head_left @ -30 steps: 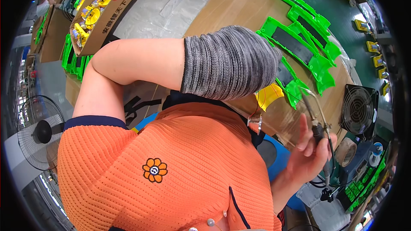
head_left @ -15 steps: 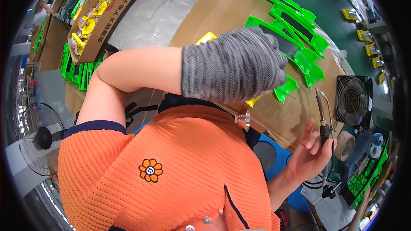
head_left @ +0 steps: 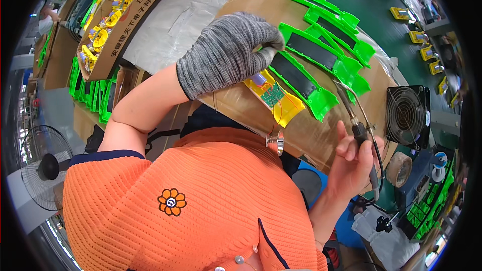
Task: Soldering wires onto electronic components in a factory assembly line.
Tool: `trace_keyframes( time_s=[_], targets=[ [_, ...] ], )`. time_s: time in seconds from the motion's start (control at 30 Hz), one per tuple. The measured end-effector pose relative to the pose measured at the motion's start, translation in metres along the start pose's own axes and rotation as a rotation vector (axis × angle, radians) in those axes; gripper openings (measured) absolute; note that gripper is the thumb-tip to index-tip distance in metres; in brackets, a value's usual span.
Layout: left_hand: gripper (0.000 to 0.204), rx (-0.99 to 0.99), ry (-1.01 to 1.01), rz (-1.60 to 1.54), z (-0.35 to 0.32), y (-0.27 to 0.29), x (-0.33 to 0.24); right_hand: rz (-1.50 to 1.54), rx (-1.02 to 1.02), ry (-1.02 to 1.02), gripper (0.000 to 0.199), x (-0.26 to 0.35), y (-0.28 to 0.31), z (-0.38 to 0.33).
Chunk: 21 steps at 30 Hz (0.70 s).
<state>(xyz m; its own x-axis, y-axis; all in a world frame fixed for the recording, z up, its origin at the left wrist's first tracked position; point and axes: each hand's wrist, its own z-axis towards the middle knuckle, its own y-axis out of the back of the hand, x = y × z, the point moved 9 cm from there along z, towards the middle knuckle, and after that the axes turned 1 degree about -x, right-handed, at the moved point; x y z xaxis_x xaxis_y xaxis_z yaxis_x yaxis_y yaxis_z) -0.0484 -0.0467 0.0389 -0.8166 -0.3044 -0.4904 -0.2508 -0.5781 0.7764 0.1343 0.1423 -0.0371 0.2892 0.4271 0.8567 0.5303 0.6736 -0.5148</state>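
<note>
My left hand (head_left: 233, 50), in a grey knitted glove with the fingertips closed together, grips the upper end of a green plastic shell (head_left: 301, 81) with a dark inner strip. Just below that hand lies a yellow plastic part (head_left: 286, 109) carrying a small green circuit board (head_left: 272, 95) and thin red wires. My bare right hand (head_left: 354, 163) holds a soldering iron (head_left: 359, 131) by its dark handle. A thin curved metal tube runs along the iron, and its tip points up and away beside the green shells.
More green shells (head_left: 321, 50) overlap on the brown cardboard (head_left: 246, 5). A square black fan (head_left: 407, 117) and a roll of tape (head_left: 399, 169) stand at the right. A carton (head_left: 131, 32) of yellow parts is at the upper left; a larger fan (head_left: 47, 166) stands lower left.
My left hand has moved left, uncovering the yellow part and the nearest green shell. The soldering iron has shifted left and tilted farther left at its tip.
</note>
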Motion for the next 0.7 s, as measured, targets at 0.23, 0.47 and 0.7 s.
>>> trace_keyframes(
  time_s=[0.23, 0.47, 0.7],
  targets=[
    [0.01, 0.279, 0.128, -0.243, -0.006, -0.049, 0.017, -0.239, 0.167, -0.098, 0.008, -0.016, -0.021, 0.014],
    [0.009, 0.621, -0.093, -0.047, 0.01, -0.085, 0.005, -0.286, 0.102, -0.151, 0.012, -0.013, -0.008, 0.009],
    [0.009, 0.548, -0.247, 0.01, 0.013, -0.082, -0.001, -0.316, 0.108, -0.251, 0.014, -0.02, -0.018, 0.012]
  ],
)
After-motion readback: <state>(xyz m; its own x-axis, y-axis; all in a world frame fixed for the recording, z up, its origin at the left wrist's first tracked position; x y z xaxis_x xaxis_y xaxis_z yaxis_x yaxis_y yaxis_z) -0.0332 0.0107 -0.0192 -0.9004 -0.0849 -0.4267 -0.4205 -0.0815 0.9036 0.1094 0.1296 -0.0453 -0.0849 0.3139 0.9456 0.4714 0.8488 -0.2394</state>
